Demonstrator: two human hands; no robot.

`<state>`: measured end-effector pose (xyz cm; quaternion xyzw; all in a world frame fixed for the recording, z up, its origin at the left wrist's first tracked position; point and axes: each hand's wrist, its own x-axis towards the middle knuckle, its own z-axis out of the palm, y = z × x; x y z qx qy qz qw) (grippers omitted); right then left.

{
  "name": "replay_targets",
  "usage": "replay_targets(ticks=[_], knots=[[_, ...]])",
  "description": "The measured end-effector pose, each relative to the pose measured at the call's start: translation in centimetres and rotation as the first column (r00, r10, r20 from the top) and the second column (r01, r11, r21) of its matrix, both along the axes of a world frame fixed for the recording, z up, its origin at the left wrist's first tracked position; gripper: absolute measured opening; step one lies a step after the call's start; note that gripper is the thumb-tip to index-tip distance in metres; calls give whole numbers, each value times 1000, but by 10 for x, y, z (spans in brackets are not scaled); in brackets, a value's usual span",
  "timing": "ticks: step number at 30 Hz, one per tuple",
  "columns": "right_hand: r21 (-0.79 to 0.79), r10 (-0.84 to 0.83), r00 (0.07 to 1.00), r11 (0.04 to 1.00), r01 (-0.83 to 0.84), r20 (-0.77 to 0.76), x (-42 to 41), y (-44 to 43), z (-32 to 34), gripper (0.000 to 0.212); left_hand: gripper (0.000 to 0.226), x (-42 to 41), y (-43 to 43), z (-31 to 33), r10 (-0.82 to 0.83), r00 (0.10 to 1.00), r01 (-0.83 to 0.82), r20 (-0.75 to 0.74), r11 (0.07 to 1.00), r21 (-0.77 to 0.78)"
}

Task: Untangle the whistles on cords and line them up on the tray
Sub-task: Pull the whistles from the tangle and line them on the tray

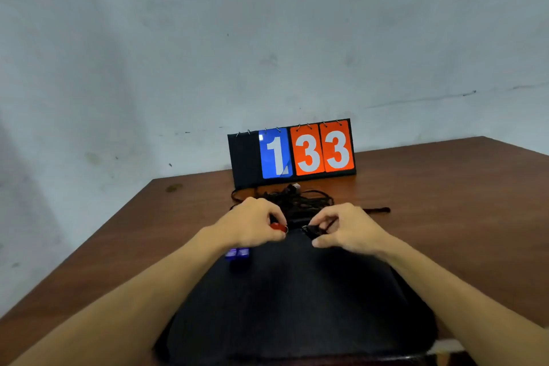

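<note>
A black tray (297, 300) lies on the brown table in front of me. My left hand (255, 224) pinches a red whistle (277, 227) with a metal ring at the tray's far edge. My right hand (344, 227) pinches a black whistle (312, 230), also with a ring, just to the right of the red one. A blue whistle (237, 254) rests on the tray's far left part, below my left wrist. Behind my hands a tangle of black cords (297, 200) lies on the table, with another whistle (292, 187) partly showing in it.
A flip scoreboard (292, 153) reading 1 and 33 stands at the back of the table (445, 187) against the grey wall. A loose black cord end (377, 210) lies to the right of my right hand. The table's left edge runs diagonally beside my left arm.
</note>
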<state>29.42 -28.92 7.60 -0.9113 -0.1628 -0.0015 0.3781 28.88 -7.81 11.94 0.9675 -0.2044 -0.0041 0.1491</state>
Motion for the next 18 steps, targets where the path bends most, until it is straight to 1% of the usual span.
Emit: replay_targets(ticks=[5,8,10,13,16,18], knots=[[-137,26,999,990,-20,40,-17,18,-7,47,36,-12,10,-15,-46,999,43,23,992,118],[-179,47,997,983,-36,61,-21,29,-11,44,43,-8,15,-27,-36,999,39,-21,992,117],[-185,50,997,982,-38,62,-21,32,-11,43,52,-5,17,-30,-26,999,28,-21,992,122],[-183,28,997,983,-13,75,-18,34,-13,46,65,-6,18,-27,-53,999,50,5,971,234],[-149,-9,998,989,18,63,-14,39,-13,45,70,-7,25,-26,-52,999,45,13,944,328],[-123,-26,998,992,32,53,-9,46,-13,43,69,-6,36,-28,-43,999,32,30,950,311]])
